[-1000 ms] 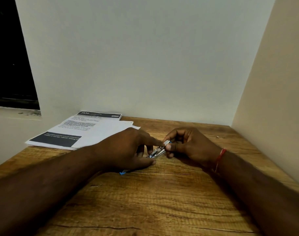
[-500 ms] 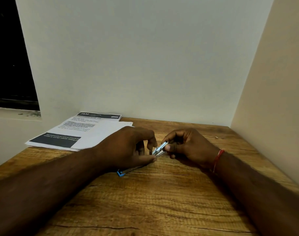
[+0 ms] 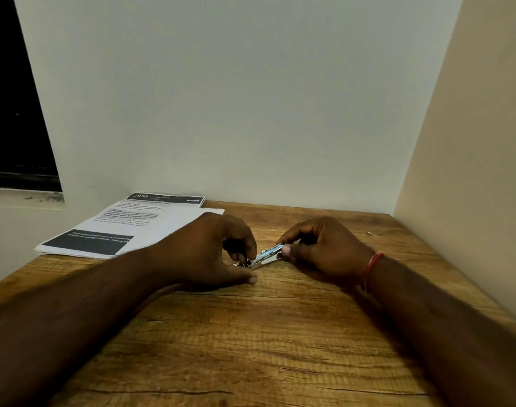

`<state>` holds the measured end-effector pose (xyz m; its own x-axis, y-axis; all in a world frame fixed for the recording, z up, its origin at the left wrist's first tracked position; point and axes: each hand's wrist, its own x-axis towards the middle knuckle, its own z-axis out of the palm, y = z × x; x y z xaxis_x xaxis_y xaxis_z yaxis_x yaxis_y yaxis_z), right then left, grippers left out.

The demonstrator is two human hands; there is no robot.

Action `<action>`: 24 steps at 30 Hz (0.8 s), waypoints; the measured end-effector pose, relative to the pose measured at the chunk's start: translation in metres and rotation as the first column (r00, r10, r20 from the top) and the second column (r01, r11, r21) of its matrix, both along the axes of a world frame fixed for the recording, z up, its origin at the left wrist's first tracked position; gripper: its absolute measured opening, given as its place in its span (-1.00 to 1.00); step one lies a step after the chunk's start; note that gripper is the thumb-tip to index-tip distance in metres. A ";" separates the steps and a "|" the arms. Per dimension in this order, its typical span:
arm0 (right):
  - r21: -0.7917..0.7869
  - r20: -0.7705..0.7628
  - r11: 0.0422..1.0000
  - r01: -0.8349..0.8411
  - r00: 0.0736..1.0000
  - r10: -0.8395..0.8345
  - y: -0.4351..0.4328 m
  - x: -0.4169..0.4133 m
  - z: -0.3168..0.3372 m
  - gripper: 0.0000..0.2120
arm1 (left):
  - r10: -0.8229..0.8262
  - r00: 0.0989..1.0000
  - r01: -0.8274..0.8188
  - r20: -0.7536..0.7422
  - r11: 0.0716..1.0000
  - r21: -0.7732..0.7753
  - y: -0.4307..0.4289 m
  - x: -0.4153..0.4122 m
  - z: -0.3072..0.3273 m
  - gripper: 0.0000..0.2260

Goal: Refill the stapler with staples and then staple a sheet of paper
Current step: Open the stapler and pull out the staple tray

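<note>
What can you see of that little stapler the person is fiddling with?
The stapler is small and slim, and looks like shiny silvery metal with a bluish sheen. It is swung open in a narrow V: the lower piece lies on the wooden table, and the upper arm tilts up toward the right. The right hand pinches the raised end. The left hand curls its fingertips over the low end, hiding part of it. Whether staples are inside cannot be seen.
</note>
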<state>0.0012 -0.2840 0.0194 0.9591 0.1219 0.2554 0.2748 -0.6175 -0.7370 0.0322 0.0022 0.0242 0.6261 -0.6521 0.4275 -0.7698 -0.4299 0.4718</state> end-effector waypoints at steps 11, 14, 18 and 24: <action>-0.296 0.144 0.953 0.061 0.989 -0.018 0.025 -0.006 0.003 -0.97 | 0.018 0.986 -0.036 -0.168 0.994 -0.101 -0.005 -0.001 0.002 -0.58; -0.290 0.107 0.954 0.082 0.993 -0.053 0.029 -0.007 0.001 -0.95 | 0.033 0.984 -0.054 -0.177 0.992 -0.116 -0.006 0.000 0.000 -0.58; -0.344 0.113 0.933 0.103 0.991 -0.068 0.037 -0.008 -0.002 -0.93 | 0.063 0.980 -0.085 -0.188 0.990 -0.115 -0.007 0.001 -0.002 -0.64; -0.273 0.091 0.955 0.119 0.991 -0.098 0.048 -0.013 -0.001 -0.90 | 0.071 0.977 -0.097 -0.203 0.988 -0.119 -0.006 0.002 -0.002 -0.67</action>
<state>-0.0116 -0.2355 0.0188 0.9495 0.0947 0.2991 0.2435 -0.8236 -0.5122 0.0339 -0.0042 0.0221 0.7568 -0.5415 0.3661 -0.6194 -0.4152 0.6663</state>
